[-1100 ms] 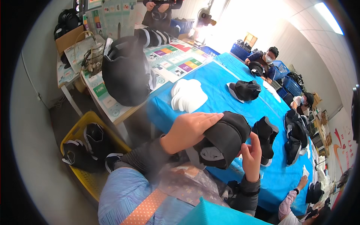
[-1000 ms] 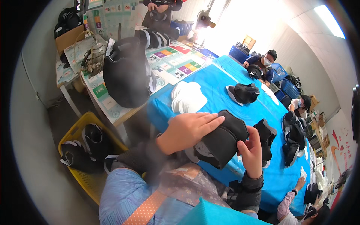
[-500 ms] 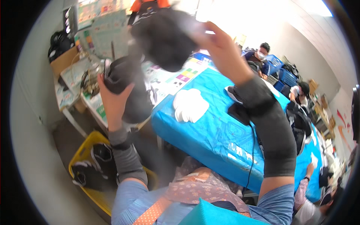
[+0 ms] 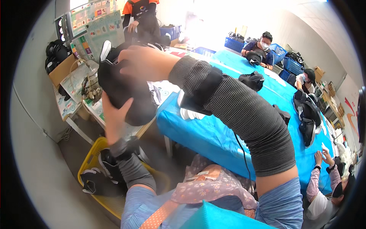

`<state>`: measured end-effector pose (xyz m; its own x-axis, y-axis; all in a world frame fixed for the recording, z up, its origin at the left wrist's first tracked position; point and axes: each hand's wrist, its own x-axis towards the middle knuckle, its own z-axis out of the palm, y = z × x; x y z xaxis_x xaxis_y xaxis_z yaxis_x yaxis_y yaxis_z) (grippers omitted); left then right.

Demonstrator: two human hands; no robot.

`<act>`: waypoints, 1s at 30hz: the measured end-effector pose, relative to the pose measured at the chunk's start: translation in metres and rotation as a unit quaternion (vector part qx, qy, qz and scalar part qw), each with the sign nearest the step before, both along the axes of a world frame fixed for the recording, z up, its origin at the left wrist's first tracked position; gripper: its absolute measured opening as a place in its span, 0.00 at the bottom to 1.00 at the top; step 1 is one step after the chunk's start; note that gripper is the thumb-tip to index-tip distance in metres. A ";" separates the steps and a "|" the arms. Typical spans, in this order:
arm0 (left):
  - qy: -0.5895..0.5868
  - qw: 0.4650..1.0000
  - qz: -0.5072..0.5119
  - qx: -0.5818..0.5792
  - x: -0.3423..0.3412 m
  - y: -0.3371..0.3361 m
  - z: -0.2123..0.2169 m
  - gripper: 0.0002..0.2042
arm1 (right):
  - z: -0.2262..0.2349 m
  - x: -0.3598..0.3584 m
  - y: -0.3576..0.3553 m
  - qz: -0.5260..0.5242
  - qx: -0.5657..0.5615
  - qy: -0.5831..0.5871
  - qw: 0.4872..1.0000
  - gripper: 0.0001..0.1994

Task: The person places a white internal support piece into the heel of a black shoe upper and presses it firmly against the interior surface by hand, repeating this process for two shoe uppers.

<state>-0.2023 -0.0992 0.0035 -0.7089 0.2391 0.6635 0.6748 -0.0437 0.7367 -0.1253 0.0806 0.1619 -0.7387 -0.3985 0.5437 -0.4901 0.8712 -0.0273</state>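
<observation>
Both my hands are up at the left, around a large black padded item (image 4: 126, 91) with a white edge, over the side table. My left hand (image 4: 114, 116) presses against its underside from below. My right hand (image 4: 143, 63) reaches across from the right and lies on its top; my right forearm in a grey striped sleeve crosses the middle of the view. Whether this is the black piece I carried over or a pile of such pieces cannot be told.
A long table under a blue cover (image 4: 213, 133) runs to the right with white pads (image 4: 187, 112) and black pieces (image 4: 251, 80) on it. A yellow crate (image 4: 93, 152) with black items stands on the floor below left. Other people sit along the table's far and right sides.
The black piece I held over the blue table went up and left with both hands. My right arm now stretches across the view to the black item over the side table.
</observation>
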 end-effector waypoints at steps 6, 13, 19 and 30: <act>0.075 0.979 0.163 0.096 -0.054 -0.096 0.071 0.21 | -0.019 -0.001 -0.015 -0.070 -0.258 0.079 0.960 0.35; -0.005 0.968 -0.244 -0.049 -0.125 -0.015 0.131 0.20 | -0.031 -0.046 -0.023 -0.104 -0.424 -0.050 0.898 0.49; -0.158 0.946 -0.265 0.104 -0.130 0.006 0.083 0.20 | -0.057 -0.076 -0.015 -0.162 -0.069 -0.042 0.984 0.31; -0.180 0.953 -0.240 0.033 -0.125 0.025 0.097 0.22 | -0.098 -0.100 0.001 -0.114 -0.241 0.114 0.957 0.13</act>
